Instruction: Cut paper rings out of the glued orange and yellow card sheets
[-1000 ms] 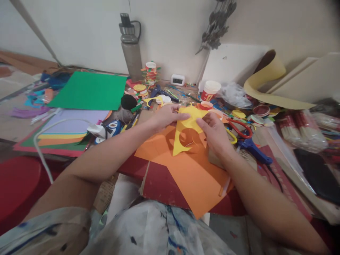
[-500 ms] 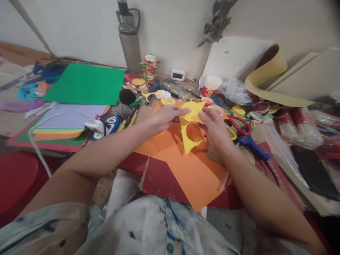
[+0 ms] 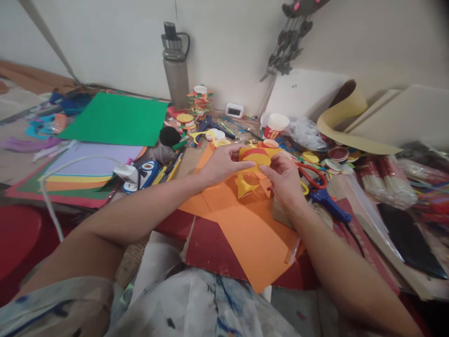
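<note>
A yellow paper cut-out point(image 3: 250, 171) with a round hole is held above the orange sheets point(image 3: 245, 224). My left hand point(image 3: 224, 164) pinches its upper left edge. Its right edge is pinched by my right hand point(image 3: 284, 180). The top of the yellow piece is folded over, and a red and yellow curved piece point(image 3: 256, 154) shows there between my fingertips. A lower flap of the cut-out hangs down toward the orange paper.
Red-handled scissors point(image 3: 312, 173) and a blue glue gun point(image 3: 329, 201) lie right of my right hand. A green sheet point(image 3: 115, 119), stacked coloured papers point(image 3: 84, 173), a metal bottle point(image 3: 175, 70), paper cups point(image 3: 275, 126) and scraps crowd the table. Bundled sticks point(image 3: 386, 182) lie at right.
The yellow cut-out has been folded and bunched smaller between both hands, lifted slightly away from me. A red and yellow curved piece now shows at its top.
</note>
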The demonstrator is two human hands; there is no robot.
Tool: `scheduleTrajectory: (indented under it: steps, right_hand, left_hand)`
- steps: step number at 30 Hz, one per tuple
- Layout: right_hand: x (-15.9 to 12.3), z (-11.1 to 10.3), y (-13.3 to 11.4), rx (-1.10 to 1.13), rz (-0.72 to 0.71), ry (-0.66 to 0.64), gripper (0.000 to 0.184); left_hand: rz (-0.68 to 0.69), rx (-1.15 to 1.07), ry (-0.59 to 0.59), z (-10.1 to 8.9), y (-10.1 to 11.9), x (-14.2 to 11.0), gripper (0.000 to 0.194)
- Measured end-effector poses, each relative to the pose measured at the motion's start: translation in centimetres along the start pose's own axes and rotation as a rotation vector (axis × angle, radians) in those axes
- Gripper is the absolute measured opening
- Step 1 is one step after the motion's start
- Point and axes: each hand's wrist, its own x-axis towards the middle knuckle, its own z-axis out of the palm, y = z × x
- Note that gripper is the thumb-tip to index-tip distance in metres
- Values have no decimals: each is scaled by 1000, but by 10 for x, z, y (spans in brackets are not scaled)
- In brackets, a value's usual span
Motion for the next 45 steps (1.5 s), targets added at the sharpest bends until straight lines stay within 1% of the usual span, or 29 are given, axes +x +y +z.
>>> scheduleTrajectory:
  steps: [4, 9, 13, 16, 19, 21, 24, 27, 30, 32, 34, 37, 38, 39, 41, 42, 43, 45]
  right_hand:
    - [0, -2, 0, -30, 20, -1, 45]
    - [2, -2, 2, -62, 19, -9, 48]
    - [2, 0, 0, -121, 10, -14, 47]
    - [1, 1, -2, -152, 15, -39, 50]
    - [1, -2, -1, -120, 35, -63, 54]
    - [2, -5, 1, -70, 36, -31, 58]
    - [4, -8, 1, -1, 17, 36, 58]
    - [5, -9, 0, 19, -9, 65, 56]
    - [6, -13, -4, 17, -51, 97, 51]
    - [9, -21, -11, 30, -95, 158, 46]
    - [14, -36, -21, 42, -174, 278, 39]
    - [24, -68, -39, 54, -378, 512, 23]
    - [27, -79, -44, 67, -463, 618, 22]
    - [29, -89, -48, 71, -526, 674, 23]
    - [34, -105, -53, 65, -568, 736, 18]
    - [35, -110, -53, 51, -561, 755, 13]
    - [37, -114, -52, 34, -542, 774, 8]
    - [39, -116, -49, -17, -476, 794, 9]
  left_hand:
    - [-21, -43, -3, 1, 2, -1, 66]
    - [-103, -104, -10, 0, 0, 1, 66]
    - [-161, -152, -28, -5, -7, 7, 54]
    - [-213, -154, -23, -7, -9, 10, 43]
    - [-280, -206, 20, -7, -6, 12, 33]
    - [-314, -284, 73, -7, -3, 13, 25]
    - [-346, -371, 152, -9, -2, 16, 17]
    - [-349, -371, 218, -14, -5, 21, 18]
    - [-336, -352, 250, -20, -9, 25, 20]
    - [-310, -346, 251, -23, -13, 27, 21]
    - [-270, -333, 248, -26, -17, 29, 21]
    - [-227, -316, 257, -29, -24, 31, 23]
    - [-214, -316, 273, -30, -26, 31, 23]
    - [-210, -318, 283, -30, -27, 32, 22]
    - [-208, -329, 298, -31, -30, 32, 17]
    - [-211, -335, 297, -31, -30, 33, 14]
    - [-213, -341, 294, -31, -31, 33, 11]
    - [-209, -348, 287, -32, -31, 33, 8]
